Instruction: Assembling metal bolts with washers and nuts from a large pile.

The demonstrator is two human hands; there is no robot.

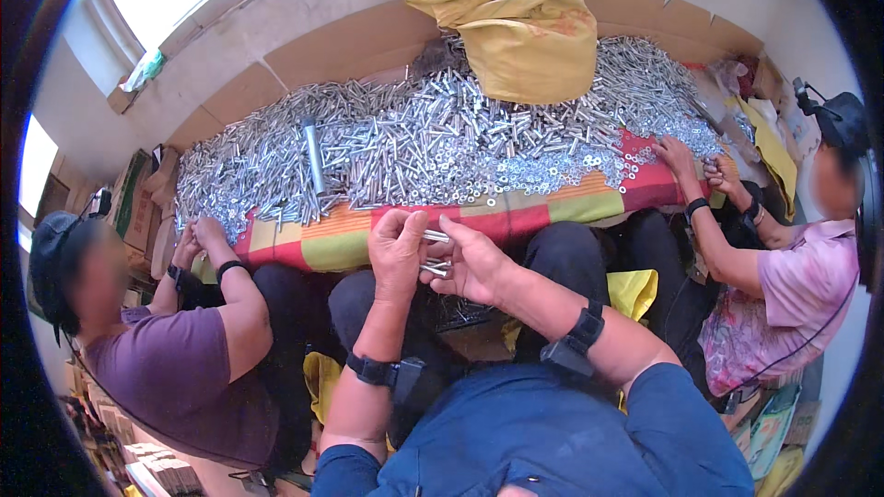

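Note:
My left hand (396,251) and my right hand (477,264) meet above my lap, in front of the cloth edge. Several shiny metal bolts (436,268) lie in the curled fingers of my right hand. Between the two hands another bolt (435,236) spans the gap, its left end at the closed thumb and fingers of my left hand. My fingers cover parts of these bolts, so their ends are hard to make out. Just beyond my hands a large heap of similar bolts (396,152) covers the work surface, with loose washers (516,175) along its near side.
A checked cloth (341,244) edges the surface. A metal tube (314,156) stands in the heap, and a yellow sack (529,46) rests on it at the back. Co-workers sit left (175,350) and right (783,285), hands at the cloth's edge. Cardboard (350,51) lines the wall.

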